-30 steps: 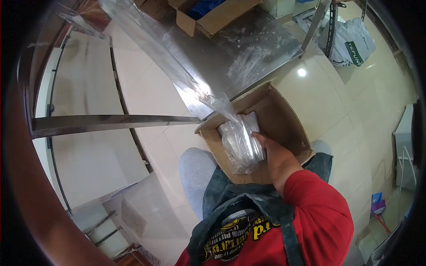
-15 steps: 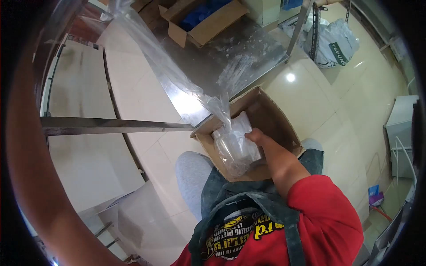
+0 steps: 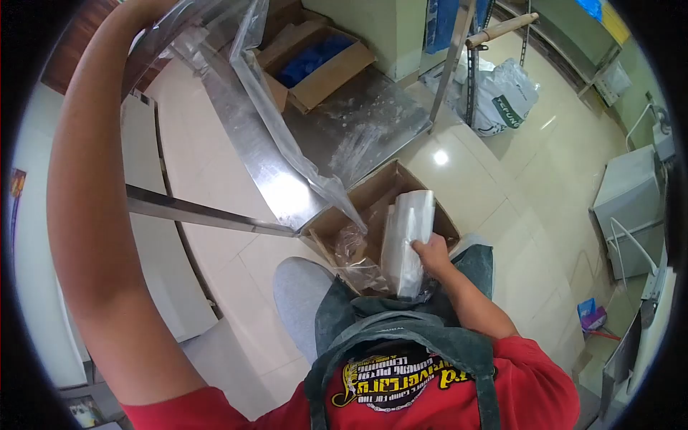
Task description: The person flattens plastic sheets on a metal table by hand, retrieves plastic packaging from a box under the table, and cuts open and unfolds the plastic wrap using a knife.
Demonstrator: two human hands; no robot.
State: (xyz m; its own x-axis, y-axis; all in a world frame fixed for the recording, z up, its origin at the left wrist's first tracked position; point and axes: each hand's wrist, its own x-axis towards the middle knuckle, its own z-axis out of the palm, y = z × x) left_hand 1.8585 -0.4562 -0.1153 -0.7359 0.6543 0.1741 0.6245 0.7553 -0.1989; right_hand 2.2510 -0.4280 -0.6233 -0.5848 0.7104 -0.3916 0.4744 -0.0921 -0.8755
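My right hand [image 3: 433, 256] is closed on a folded bundle of clear plastic [image 3: 408, 240], raised on end in the open cardboard box [image 3: 448, 228] between my legs. Crumpled clear film [image 3: 351, 247] lies in the left part of the box. A long strip of clear plastic [image 3: 283, 140] runs from the box up to the upper left. There my left arm is stretched out, and my left hand [image 3: 152, 7] is at the top edge beside the plastic sheet, its fingers mostly out of sight.
A metal shelf [image 3: 358, 140] ahead bears a cardboard box [image 3: 330, 86] with blue plastic inside. A metal bar [image 3: 208, 215] crosses at the left. White-and-green bags [image 3: 502, 97] stand at the upper right, below a wooden handle [image 3: 502, 31]. A grey-white appliance [image 3: 631, 208] is at the right.
My right hand has lifted and tilted the plastic bundle upright in the box. My left arm has come further into view, reaching to the upper left. The whole view has shifted.
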